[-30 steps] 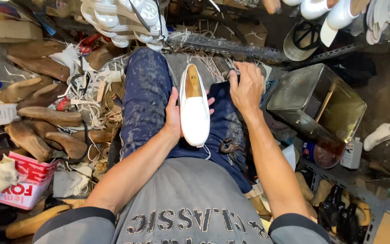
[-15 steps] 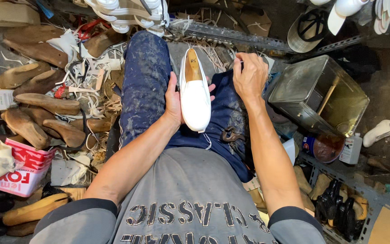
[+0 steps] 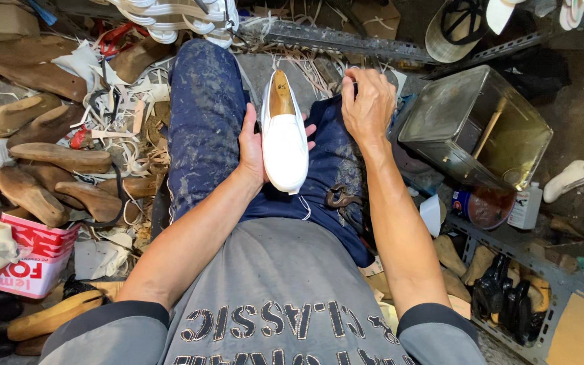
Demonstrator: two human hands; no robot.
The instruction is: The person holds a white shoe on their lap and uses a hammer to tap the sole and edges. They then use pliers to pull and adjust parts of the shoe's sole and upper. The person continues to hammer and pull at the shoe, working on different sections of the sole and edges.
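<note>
My left hand grips a white slip-on shoe from beneath, its fingers wrapping round the far side. The shoe sits on a wooden last whose top shows at the heel end. It rests over my lap, on stained blue jeans. My right hand lies on my right knee with the fingers curled around something small and dark; what it is stays hidden. A pair of dark pincers lies on my right thigh, near my right forearm.
Several wooden shoe lasts and white scraps litter the floor at left. A red and white tin stuffed with rag stands lower left. A square metal can with a stick in it sits at right, beside a small bottle.
The view has shifted slightly. Both hands and the shoe keep nearly the same pose; my right hand has curled a little tighter on my knee.
</note>
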